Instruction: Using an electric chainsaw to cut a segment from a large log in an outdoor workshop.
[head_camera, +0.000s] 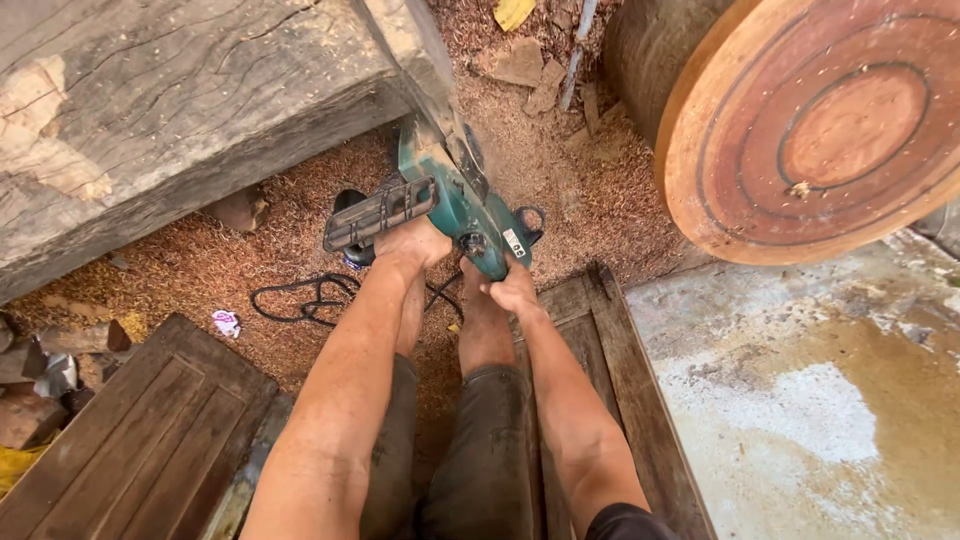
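Chainsaw (455, 195), teal, sits mid-scene biting the big log's (180, 110) end, my left hand (412, 243) and right hand (512, 290) both clamped on it; I'd fear kickback toward my legs (480, 400).

One teal electric chainsaw (455, 205) is in view, gripped by two bare hands, the left hand (412, 243) and the right hand (512, 290). There is one large weathered grey timber beam (170, 110), one round reddish wooden disc (815, 125), and two dark panelled wooden boards (150, 440). One black power cord (305, 297) lies on the sawdust.
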